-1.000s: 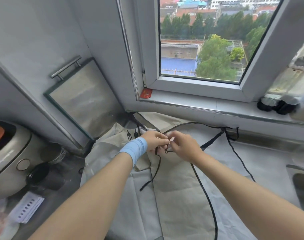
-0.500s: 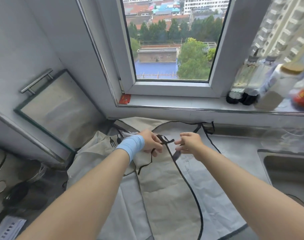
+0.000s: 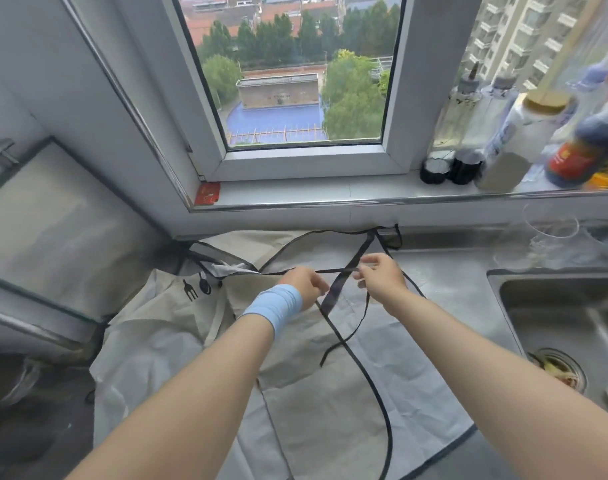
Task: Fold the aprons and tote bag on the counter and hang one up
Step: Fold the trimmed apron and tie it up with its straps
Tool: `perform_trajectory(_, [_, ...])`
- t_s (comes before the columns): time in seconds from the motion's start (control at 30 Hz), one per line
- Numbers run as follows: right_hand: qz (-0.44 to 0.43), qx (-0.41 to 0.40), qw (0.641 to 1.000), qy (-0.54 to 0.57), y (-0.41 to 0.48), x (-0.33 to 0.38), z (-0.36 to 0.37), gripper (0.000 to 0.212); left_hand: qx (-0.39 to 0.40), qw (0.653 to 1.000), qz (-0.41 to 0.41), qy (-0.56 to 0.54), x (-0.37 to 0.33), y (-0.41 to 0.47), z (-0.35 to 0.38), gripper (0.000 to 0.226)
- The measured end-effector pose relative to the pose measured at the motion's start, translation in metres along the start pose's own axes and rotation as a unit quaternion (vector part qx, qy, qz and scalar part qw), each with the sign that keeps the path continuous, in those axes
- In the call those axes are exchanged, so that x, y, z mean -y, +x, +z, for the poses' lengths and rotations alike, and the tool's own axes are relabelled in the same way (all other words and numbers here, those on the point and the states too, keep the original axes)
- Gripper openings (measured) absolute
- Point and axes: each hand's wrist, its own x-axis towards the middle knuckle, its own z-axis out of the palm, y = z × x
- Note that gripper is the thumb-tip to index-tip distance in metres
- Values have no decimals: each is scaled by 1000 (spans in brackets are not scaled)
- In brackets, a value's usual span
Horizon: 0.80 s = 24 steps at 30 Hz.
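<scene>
A thin black strap (image 3: 337, 270) is held taut between the two hands above the pale apron (image 3: 330, 382), which is spread flat on the steel surface (image 3: 451, 282) below the window (image 3: 295, 81). The strap is pinched by the fingers (image 3: 366, 268) of the right hand (image 3: 382, 278), and the left hand (image 3: 307, 285) is curled round its other part. A blue band (image 3: 274, 308) is worn on the left wrist. A cream cloth (image 3: 164, 327), printed with a fork and spoon, is laid at the apron's left, touching it. A sink (image 3: 565, 327) is set at the right.
</scene>
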Motion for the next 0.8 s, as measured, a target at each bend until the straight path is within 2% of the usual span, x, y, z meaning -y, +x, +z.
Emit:
perform_trajectory(0.07, [-51, -8, 987, -152, 4, -12, 1, 38, 42, 997, 5, 65, 2, 6, 7, 31])
perform_trajectory(0.13, [-85, -14, 943, -322, 5, -31, 4, 47, 78, 986, 23, 146, 1, 14, 18, 35])
perform_trajectory(0.2, [-81, -14, 920, -384, 1, -51, 10, 47, 103, 971, 30, 216, 3, 26, 33, 42])
perform_trajectory(0.3, [-13, -15, 929, -370, -3, -76, 21, 51, 156, 955, 15, 252, 8, 41, 50, 48])
perform_trajectory(0.33, [-3, -14, 930, -368, -2, -80, 24, 46, 169, 950, 16, 261, 8, 43, 53, 46])
perform_trajectory(0.43, [6, -5, 930, -367, 5, -87, 30, 10, 176, 947, 13, 270, 9, 45, 52, 38])
perform_trajectory(0.47, [11, -2, 932, -363, 7, -87, 31, 8, 178, 948, 15, 263, 10, 43, 49, 35])
perform_trajectory(0.57, [9, -25, 944, -329, 11, -81, 30, 16, 162, 957, 46, 238, 17, 29, 36, 23])
perform_trajectory(0.67, [-10, -67, 957, -283, 6, -72, 28, 20, 137, 969, 54, 200, 22, 14, 22, 25])
perform_trajectory(0.7, [-15, -35, 960, -278, 2, -68, 30, 17, 128, 972, 54, 191, 21, 9, 18, 26])
perform_trajectory(0.73, [-20, 35, 961, -273, -4, -65, 33, 14, 119, 975, 53, 178, 21, 6, 17, 26])
perform_trajectory(0.8, [24, 251, 939, -234, -26, -48, 39, 18, 109, 981, 57, 151, 18, -3, 16, 27])
